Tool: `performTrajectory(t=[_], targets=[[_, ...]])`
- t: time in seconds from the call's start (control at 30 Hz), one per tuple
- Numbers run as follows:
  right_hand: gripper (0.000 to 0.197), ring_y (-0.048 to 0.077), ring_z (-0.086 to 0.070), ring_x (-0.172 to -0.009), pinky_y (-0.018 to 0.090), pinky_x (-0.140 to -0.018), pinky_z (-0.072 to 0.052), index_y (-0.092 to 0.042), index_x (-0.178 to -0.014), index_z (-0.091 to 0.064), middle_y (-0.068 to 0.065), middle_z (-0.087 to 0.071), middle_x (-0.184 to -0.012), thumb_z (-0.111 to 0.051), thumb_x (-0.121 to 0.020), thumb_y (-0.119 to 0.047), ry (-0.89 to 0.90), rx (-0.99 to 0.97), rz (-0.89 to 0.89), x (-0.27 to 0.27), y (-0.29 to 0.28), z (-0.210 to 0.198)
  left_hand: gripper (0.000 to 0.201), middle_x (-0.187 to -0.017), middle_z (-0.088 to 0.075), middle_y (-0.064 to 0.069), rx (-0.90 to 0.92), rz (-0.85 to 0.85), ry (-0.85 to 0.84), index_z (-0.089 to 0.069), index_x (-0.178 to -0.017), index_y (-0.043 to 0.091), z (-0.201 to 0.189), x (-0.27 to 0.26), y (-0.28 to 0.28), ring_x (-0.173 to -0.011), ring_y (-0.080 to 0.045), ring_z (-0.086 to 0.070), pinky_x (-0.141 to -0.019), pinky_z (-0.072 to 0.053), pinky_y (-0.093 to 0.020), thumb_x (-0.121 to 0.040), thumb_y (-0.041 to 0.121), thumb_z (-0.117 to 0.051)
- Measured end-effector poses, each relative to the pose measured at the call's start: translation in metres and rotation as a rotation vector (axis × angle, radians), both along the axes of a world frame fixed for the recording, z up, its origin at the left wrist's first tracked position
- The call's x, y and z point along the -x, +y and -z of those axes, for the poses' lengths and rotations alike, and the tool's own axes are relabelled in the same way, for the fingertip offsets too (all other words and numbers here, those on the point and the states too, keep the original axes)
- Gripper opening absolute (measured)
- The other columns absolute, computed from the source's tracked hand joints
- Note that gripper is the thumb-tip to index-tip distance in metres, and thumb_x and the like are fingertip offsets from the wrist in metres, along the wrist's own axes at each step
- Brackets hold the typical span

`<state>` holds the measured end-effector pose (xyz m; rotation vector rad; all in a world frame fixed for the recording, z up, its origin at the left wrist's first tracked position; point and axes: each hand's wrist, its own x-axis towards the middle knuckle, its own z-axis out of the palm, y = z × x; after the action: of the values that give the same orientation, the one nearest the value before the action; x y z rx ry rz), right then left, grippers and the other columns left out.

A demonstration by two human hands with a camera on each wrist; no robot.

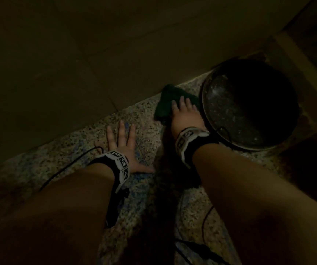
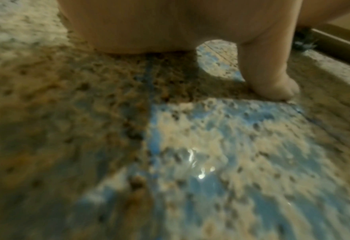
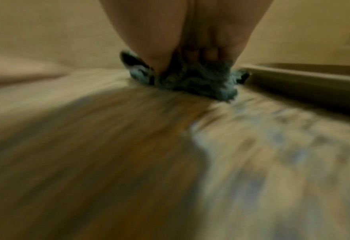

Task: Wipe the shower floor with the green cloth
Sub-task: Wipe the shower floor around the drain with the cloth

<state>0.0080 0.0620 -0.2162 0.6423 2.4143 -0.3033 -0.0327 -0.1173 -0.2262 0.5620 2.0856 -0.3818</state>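
Note:
The shower floor (image 1: 150, 190) is speckled stone, wet and shiny in the left wrist view (image 2: 211, 146). A dark green cloth (image 1: 164, 104) lies bunched on it, close to the wall's foot and beside a bucket. My right hand (image 1: 184, 113) presses down on the cloth with its fingers stretched over it; in the right wrist view the cloth (image 3: 196, 82) is crumpled under the right hand (image 3: 190, 35). Nearer to me, my left hand (image 1: 123, 144) lies flat on the bare floor with fingers spread, holding nothing. Its thumb (image 2: 270, 74) touches the floor.
A dark round metal bucket (image 1: 204, 106) stands right of the cloth, almost touching my right wrist. A tiled wall (image 1: 77, 64) rises along the floor's far edge. Thin black cables (image 1: 68, 165) trail from both wristbands across the floor. The light is very dim.

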Motion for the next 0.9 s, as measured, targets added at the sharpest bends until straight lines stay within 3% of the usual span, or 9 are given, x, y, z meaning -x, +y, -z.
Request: performTrajectory(t=[0.13,0.33,0.47,0.57,0.7,0.9], targets=[[0.059,0.028,0.001,-0.146,0.037,-0.119,-0.004,-0.012,-0.152,0.000,0.013,0.007,-0.159,-0.028,-0.100,-0.016,-0.009,-0.018,0.022,0.001,0.024,-0.006,0.142,-0.135,0.056,-0.002,0.002,-0.011,-0.026,0.045,-0.132,0.031,-0.003,0.001,0.000,-0.129,-0.041,0.041,-0.104,-0.001,-0.071,-0.050,0.089,-0.055],[0.059,0.027,0.004,-0.146,0.039,-0.119,-0.008,-0.015,-0.152,0.001,0.010,0.012,-0.158,-0.030,-0.103,-0.021,-0.077,0.068,-0.028,-0.023,0.003,0.000,0.140,-0.136,0.054,-0.002,0.020,-0.003,-0.032,0.043,-0.134,0.029,-0.011,-0.001,0.002,-0.130,-0.041,0.040,-0.105,-0.001,-0.070,-0.052,0.088,-0.054],[0.063,0.029,0.003,-0.146,0.039,-0.119,-0.007,-0.011,-0.152,0.001,0.013,0.011,-0.158,-0.032,-0.099,-0.011,-0.083,0.050,-0.088,-0.010,0.012,-0.005,0.141,-0.135,0.055,-0.002,0.010,-0.005,-0.027,0.044,-0.134,0.030,-0.006,0.000,0.000,-0.130,-0.041,0.040,-0.104,0.001,-0.070,-0.051,0.089,-0.054],[0.062,0.030,0.005,-0.146,0.040,-0.118,-0.007,-0.011,-0.152,0.002,0.013,0.012,-0.158,-0.029,-0.099,-0.010,-0.074,0.024,-0.020,0.013,0.014,-0.008,0.141,-0.135,0.055,-0.002,0.021,0.002,-0.016,0.044,-0.133,0.030,-0.006,-0.001,0.000,-0.130,-0.041,0.039,-0.105,0.000,-0.069,-0.050,0.090,-0.053],[0.063,0.030,0.004,-0.146,0.044,-0.115,-0.016,-0.013,-0.152,0.000,0.010,0.010,-0.159,-0.034,-0.100,-0.013,-0.090,0.050,0.067,0.032,0.014,-0.013,0.140,-0.137,0.053,-0.002,0.026,0.004,0.000,0.044,-0.133,0.029,-0.008,-0.002,0.002,-0.132,-0.041,0.037,-0.105,-0.002,-0.069,-0.052,0.089,-0.053],[0.073,0.030,0.007,-0.146,0.047,-0.115,-0.013,-0.019,-0.152,0.001,0.008,0.016,-0.158,-0.042,-0.095,-0.006,-0.153,0.096,-0.134,-0.005,0.011,-0.009,0.141,-0.135,0.055,-0.002,0.038,-0.005,-0.022,0.044,-0.133,0.029,-0.010,0.000,0.004,-0.130,-0.041,0.040,-0.105,0.000,-0.068,-0.051,0.090,-0.054]])
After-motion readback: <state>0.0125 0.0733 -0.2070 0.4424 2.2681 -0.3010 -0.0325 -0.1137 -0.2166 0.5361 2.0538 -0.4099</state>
